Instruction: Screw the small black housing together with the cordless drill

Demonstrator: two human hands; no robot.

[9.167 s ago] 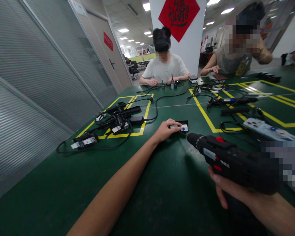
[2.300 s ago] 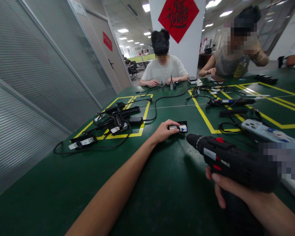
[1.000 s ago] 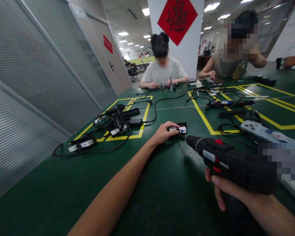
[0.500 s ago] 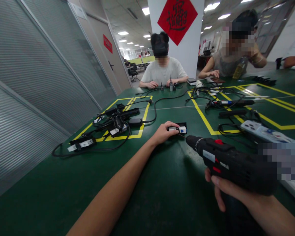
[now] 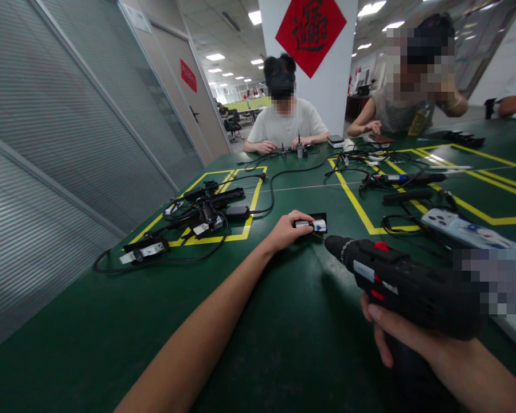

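Block (image 5: 321, 225) ptly hidden by L hand (image 5: 294, 226).

Left hand (image 5: 290, 229): bare, slender in outline; thumb and forefinger can be made out, remaining fingers largely concealed. A small light mark at the upper edge of its fingers is too small to identify. Left forearm (image 5: 210, 321): bare from the wrist to the lower edge of view, long and smooth-surfaced, broad at the lower end and tapering evenly to a narrow wrist. Right hand (image 5: 406, 321): bare, fingers slim with rounded tips, partly obscured. Right forearm (image 5: 484, 367): bare over the short section visible, thickening from the wrist, cut off at the frame's corner.
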